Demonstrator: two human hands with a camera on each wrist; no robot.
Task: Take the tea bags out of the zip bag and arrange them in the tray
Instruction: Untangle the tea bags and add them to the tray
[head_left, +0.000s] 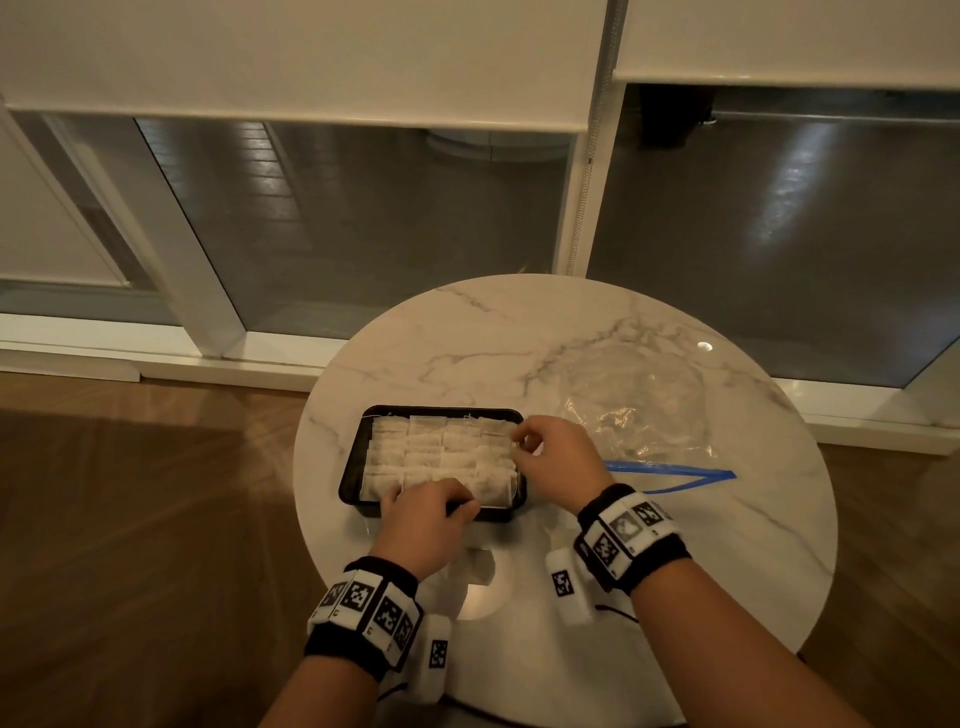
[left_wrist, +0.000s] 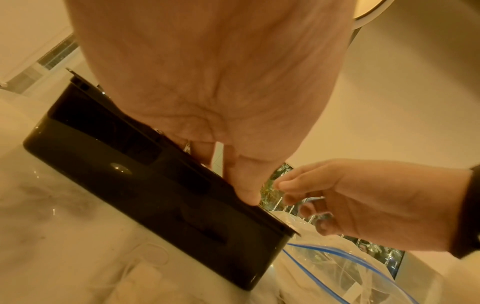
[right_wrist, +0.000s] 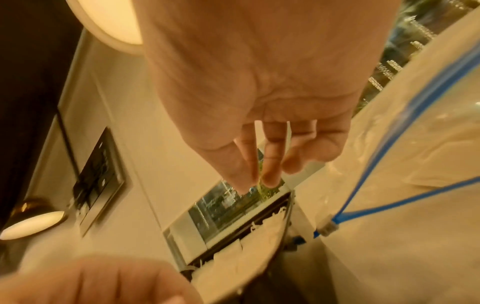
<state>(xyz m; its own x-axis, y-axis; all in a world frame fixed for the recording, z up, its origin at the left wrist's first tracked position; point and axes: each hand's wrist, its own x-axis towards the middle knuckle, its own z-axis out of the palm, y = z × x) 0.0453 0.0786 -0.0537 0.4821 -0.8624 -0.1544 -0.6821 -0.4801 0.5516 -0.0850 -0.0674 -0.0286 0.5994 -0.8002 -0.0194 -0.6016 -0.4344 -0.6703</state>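
My left hand (head_left: 427, 512) covers the near edge of the tray (head_left: 351, 470), so I cannot see the bags under my fingers; its thumb presses the tray's near rim and the fingers curl over into it, though whether they pinch a bag I cannot tell. My right hand (head_left: 558, 457) hangs over the tray's right end, thumb and fingers drawn together, and the wrist view is too blurred to show whether a string sits between them. No writing on the tea bags (head_left: 441, 452) can be read. The tray lies with its long axis left to right on the surface (head_left: 519, 332), the bags in overlapping rows filling it. The zip bag (head_left: 639, 410) lies crumpled just right of the tray, its blue zip (head_left: 675, 474) pointing away from the tray.
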